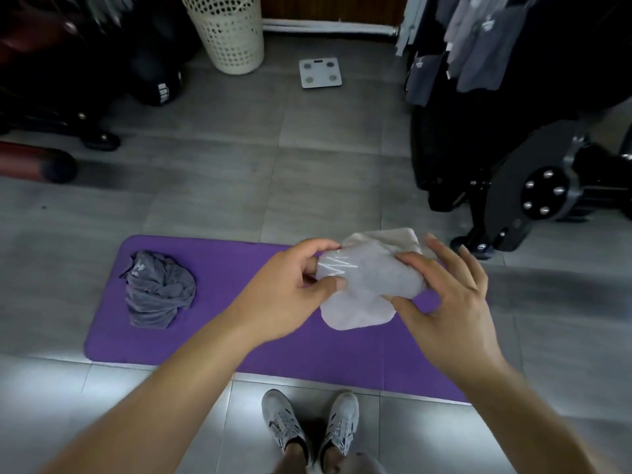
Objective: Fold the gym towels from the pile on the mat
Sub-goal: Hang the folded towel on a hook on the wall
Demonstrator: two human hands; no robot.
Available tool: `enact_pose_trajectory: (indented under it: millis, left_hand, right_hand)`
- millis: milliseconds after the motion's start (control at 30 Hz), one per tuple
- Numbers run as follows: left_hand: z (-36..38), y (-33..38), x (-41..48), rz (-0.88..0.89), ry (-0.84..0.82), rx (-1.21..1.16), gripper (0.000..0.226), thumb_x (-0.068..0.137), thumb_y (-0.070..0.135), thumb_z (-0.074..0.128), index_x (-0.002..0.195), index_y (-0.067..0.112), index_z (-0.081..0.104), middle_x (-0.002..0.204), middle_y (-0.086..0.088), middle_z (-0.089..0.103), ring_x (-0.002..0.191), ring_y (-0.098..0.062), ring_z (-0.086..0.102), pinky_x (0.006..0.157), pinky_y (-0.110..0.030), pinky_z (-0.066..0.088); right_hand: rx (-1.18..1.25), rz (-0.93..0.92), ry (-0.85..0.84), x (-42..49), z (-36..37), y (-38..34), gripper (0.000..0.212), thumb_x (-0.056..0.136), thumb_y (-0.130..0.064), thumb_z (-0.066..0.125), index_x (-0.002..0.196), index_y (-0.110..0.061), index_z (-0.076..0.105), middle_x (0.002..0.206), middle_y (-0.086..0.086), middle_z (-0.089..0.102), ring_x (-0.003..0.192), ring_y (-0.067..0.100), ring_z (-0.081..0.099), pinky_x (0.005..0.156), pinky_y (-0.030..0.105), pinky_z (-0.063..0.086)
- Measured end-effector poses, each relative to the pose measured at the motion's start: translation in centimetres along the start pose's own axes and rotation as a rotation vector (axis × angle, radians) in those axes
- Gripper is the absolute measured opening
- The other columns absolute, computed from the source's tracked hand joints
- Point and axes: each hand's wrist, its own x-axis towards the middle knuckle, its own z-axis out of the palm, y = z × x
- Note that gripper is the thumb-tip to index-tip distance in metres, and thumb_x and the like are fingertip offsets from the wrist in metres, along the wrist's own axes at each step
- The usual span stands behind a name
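I hold a light grey towel (366,285) in the air above the right part of the purple mat (239,323). My left hand (284,289) pinches its left edge between thumb and fingers. My right hand (448,299) grips its right side with thumb and index finger, the other fingers spread out. A cream towel (393,238) shows just behind the grey one; whether it rests on the mat or is also held is unclear. A crumpled dark grey towel (159,289) lies on the mat's left end.
My two grey shoes (309,425) stand on the tiled floor at the mat's near edge. A cream laundry basket (227,32) and a white scale (319,72) sit farther back. Black exercise equipment (533,186) stands at right, with hanging clothes (478,46) above, and dark gym gear at left.
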Motion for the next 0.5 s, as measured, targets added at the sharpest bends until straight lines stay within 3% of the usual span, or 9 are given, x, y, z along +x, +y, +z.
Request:
enact_pose_trajectory:
  millis: [67,133,267,500]
  left_hand:
    - [-0.1,2.2,0.6,0.037,0.04,0.04,0.028,0.092,0.025,0.072,0.115,0.036,0.062,0.093,0.017,0.075,0.09,-0.004,0.069,0.088,-0.022,0.051]
    - [-0.4,3.8,1.4,0.058,0.101,0.059,0.014,0.094,0.029,0.069,0.108,0.031,0.065,0.087,0.013,0.075,0.087,-0.005,0.068,0.085,-0.018,0.049]
    - [-1.4,5.2,4.0,0.018,0.197,0.176,0.01,0.096,0.035,0.064,0.105,0.031,0.064,0.087,0.012,0.072,0.084,-0.005,0.065,0.079,-0.022,0.049]
    - [-3.3,6.5,11.7,-0.014,0.236,0.523,0.011,0.094,0.035,0.062,0.102,0.029,0.065,0.082,0.016,0.066,0.077,-0.009,0.063,0.077,-0.031,0.053]
  right_hand:
    - [0.138,0.139,-0.057,0.7,-2.1,-0.2,0.052,0.077,-0.037,0.081,0.124,-0.044,0.059,0.14,-0.015,0.056,0.138,-0.002,0.037,0.112,0.024,0.037]
    - [0.205,0.212,-0.062,1.3,-3.9,-0.2,0.052,0.075,-0.038,0.077,0.12,-0.049,0.055,0.126,-0.03,0.058,0.119,-0.004,0.055,0.091,0.001,0.038]
    - [0.196,0.275,-0.051,2.4,-6.0,0.6,0.047,0.076,-0.033,0.078,0.113,-0.053,0.058,0.111,-0.025,0.06,0.1,0.0,0.061,0.072,0.003,0.043]
    - [0.255,0.407,-0.001,7.4,-7.3,2.1,0.043,0.079,-0.033,0.08,0.101,-0.061,0.055,0.103,-0.019,0.064,0.093,0.002,0.062,0.07,0.017,0.046]
